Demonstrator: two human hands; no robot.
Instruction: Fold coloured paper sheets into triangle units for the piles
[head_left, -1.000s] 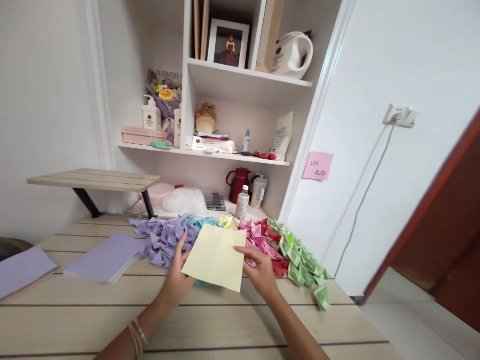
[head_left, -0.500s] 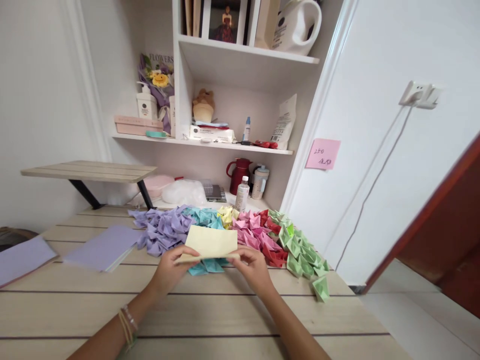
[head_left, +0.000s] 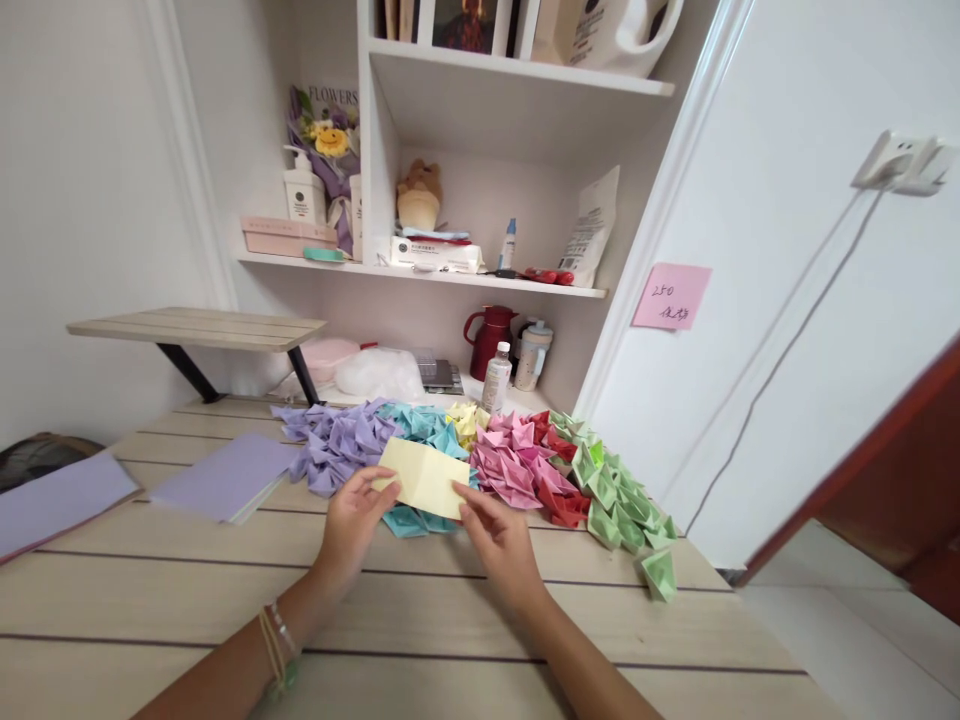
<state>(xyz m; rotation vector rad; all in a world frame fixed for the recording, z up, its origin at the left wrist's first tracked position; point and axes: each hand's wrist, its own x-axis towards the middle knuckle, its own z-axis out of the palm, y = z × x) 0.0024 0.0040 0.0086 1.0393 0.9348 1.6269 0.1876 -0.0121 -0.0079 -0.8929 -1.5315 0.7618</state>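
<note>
A pale yellow sheet of paper (head_left: 426,478) with a crease down its middle is held up above the table between my two hands. My left hand (head_left: 358,520) pinches its left edge between thumb and fingers. At the lower right corner, my right hand (head_left: 496,535) grips the sheet the same way. Just behind it lie folded paper boats in colour groups: purple boats (head_left: 341,445), blue boats (head_left: 424,428), a few yellow boats (head_left: 466,422), pink boats (head_left: 510,460), red boats (head_left: 562,505) and green boats (head_left: 619,500). Some blue boats are partly hidden by the sheet.
Purple paper stacks (head_left: 225,475) lie at left on the slatted table (head_left: 420,620), near a small raised stand (head_left: 199,328). Behind the boats are a clear bottle (head_left: 496,378), a red jug (head_left: 491,340) and a tumbler (head_left: 533,355). One green boat (head_left: 660,575) sits near the right edge.
The yellow sheet was tilted with its near edge folded up toward me; now it is spread out flatter, showing a centre crease and sloping down to the right. The camera view has shifted slightly.
</note>
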